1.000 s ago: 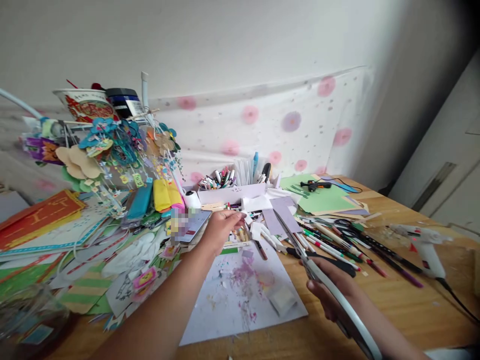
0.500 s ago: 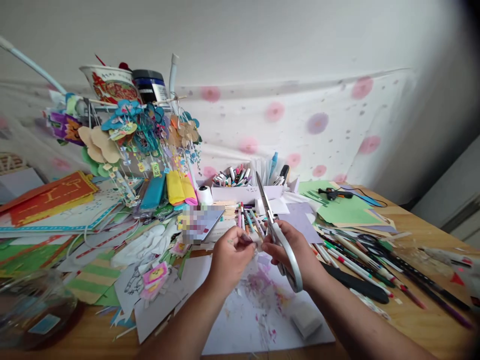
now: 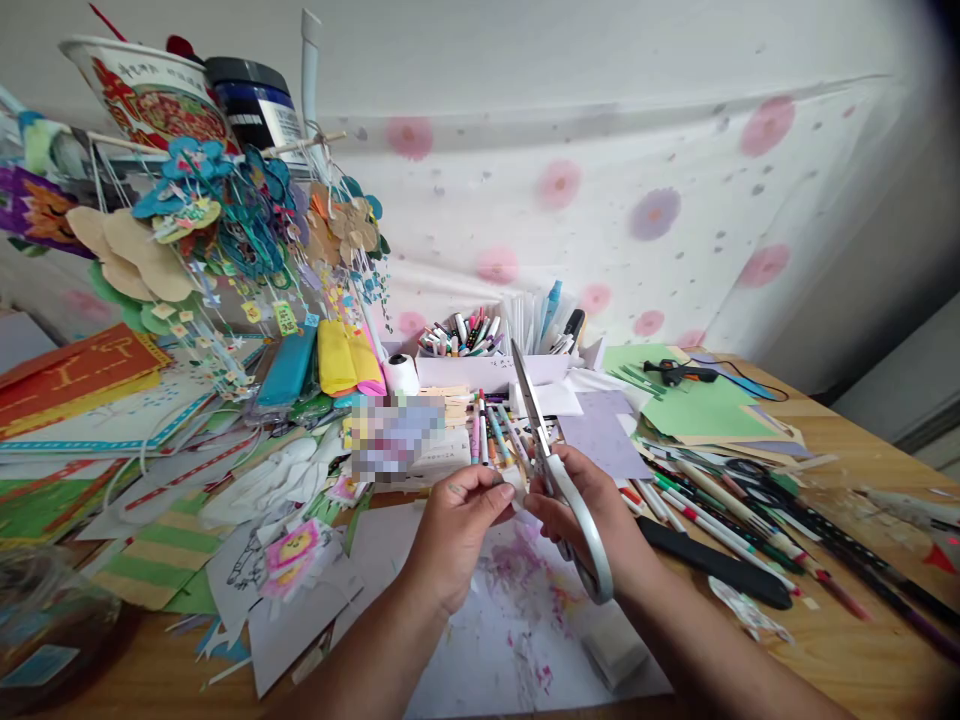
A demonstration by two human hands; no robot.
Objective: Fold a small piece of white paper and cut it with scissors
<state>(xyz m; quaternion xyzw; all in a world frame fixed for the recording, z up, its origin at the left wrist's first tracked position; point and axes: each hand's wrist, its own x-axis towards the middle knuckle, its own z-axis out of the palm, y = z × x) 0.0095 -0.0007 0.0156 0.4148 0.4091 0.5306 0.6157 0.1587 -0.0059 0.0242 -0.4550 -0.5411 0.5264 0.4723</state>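
Observation:
A pair of scissors [image 3: 577,515] with pale grey handles is in my right hand [image 3: 592,505]; its blades point up and away, pressed together. My left hand [image 3: 461,525] is closed in a pinch on a small whitish piece [image 3: 513,483], mostly hidden by the thumb and fingers; it looks like paper. The two hands are close together, their fingertips nearly meeting. Beneath them lies a white sheet [image 3: 480,640] smudged with pink, purple and yellow. A white block [image 3: 616,652] rests on this sheet, near my right forearm.
Pens and brushes [image 3: 720,520] crowd the right, beside a black case [image 3: 716,565]. A glue gun [image 3: 679,373] lies on green paper [image 3: 697,410]. Paper decorations [image 3: 255,220] hang from a rack at left. A glass jar [image 3: 52,620] stands at the near left corner.
The view has shifted closer and slightly to the right. My left thumb now lies flatter over the small piece, where a darker bit showed before. The scissors stay in my right hand.

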